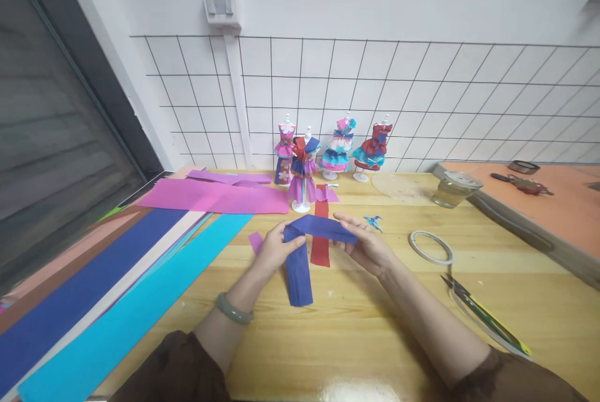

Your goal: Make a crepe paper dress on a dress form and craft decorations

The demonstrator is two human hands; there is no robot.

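Note:
A dark blue strip of crepe paper (300,277) is held up between my two hands over the table. My left hand (279,247), with a green bangle on its wrist, pinches the strip where it bends, and one end hangs down below. The other end runs across to my right hand (368,244), whose fingers grip it from the side. Behind the blue strip lies a red paper strip (320,255), partly covered. A small dress form (304,177) in a red, blue and purple paper dress stands just beyond my hands.
More dressed forms (337,152) stand by the tiled wall. Long paper strips (140,289) in several colours cover the left side. To the right are a tape roll (431,247), scissors (487,314) and a plastic cup (457,188). A paper scrap (374,222) lies near my right hand.

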